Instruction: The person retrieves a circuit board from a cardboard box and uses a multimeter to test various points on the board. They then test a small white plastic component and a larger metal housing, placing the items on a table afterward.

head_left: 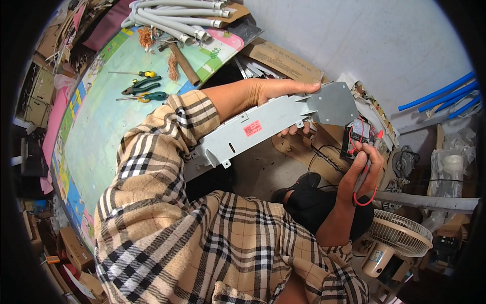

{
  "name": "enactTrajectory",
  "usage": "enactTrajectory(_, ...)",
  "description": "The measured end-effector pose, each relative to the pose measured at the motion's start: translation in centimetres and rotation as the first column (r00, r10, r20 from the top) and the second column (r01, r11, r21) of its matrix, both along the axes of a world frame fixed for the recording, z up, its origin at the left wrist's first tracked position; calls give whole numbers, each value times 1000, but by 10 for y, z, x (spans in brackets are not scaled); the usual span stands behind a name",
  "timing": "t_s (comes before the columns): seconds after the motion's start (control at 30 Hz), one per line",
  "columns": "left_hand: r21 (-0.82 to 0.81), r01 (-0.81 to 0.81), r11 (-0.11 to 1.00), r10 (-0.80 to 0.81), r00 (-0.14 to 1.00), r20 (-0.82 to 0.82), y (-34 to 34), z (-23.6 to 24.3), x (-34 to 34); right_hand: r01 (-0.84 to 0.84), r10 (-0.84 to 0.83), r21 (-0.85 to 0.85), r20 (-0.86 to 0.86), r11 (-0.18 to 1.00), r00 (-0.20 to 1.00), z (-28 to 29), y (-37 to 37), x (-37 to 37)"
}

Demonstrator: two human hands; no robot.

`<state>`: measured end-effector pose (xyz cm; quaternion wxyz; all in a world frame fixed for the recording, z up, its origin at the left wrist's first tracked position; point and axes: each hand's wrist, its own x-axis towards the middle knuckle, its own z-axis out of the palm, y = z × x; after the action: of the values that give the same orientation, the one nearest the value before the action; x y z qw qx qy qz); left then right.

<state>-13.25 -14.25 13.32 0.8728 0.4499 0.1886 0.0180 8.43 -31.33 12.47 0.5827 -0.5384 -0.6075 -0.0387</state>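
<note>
The left hand (273,91) carries the long pale-grey housing (278,117), which runs slantwise through the centre of the frame, its dark-grey end plate (334,104) toward the upper right. The thumb lies along the upper edge while the fingers (293,130) curl beneath and show at the lower edge, so they are closed around it. This grip, near the end plate, probably helps steady the long piece with a single hand and leaves the broad face with the pink label (252,128) uncovered and turned to the wearer.

At right of centre, the right hand (367,164) has its fingers bent and gripping slim probes, a red one (379,136) and a dark one (361,178). They are pinched together like pens, seemingly to manage both at once; their tips appear apart from the housing. A red lead loops below the hand, and a small dark meter-like device (359,129) sits just above it, presumably close because the leads are short; what supports it is unclear.

On the bench (91,162) at left, pliers (142,87) and screwdrivers (157,96) lie side by side near the left sleeve, perhaps for easy reach, with a hammer (185,63) beyond them.
</note>
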Motion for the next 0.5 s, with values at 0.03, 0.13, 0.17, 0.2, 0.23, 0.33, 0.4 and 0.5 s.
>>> enactTrajectory(0.03, -1, -1, 1000, 1, 1000, -3, 0, 0, 0, 2, -2, 0, 4, 1000, 1000, 0, 0, 0)
enactTrajectory(0.13, -12, -3, 1000, 3, 1000, -4, 0, 0, 0, 4, -4, 0, 12, 1000, 1000, 1, 0, 0)
enactTrajectory(0.17, -10, -6, 1000, 6, 1000, -1, -1, 0, -1, 1, -1, 1, 11, 1000, 1000, 1, 1, 0)
enactTrajectory(0.2, -10, -7, 1000, 7, 1000, 3, -1, 0, -1, 1, -1, 1, 10, 1000, 1000, 0, 1, 0)
enactTrajectory(0.23, -9, -8, 1000, 8, 1000, 6, -1, 1, -1, -4, 4, 2, 8, 1000, 1000, 0, 1, 0)
enactTrajectory(0.33, 8, -4, 1000, 4, 1000, 8, -1, 5, 3, 3, -3, 5, 9, 1000, 1000, 2, 0, 1)
enactTrajectory(0.4, 9, 11, 1000, -11, 1000, 12, 0, 5, 2, 2, -2, 3, 7, 1000, 1000, 3, 0, -1)
enactTrajectory(0.5, 5, 4, 1000, -4, 1000, 7, -1, 3, -3, -6, 6, -5, 0, 1000, 1000, 1, 1, -3)
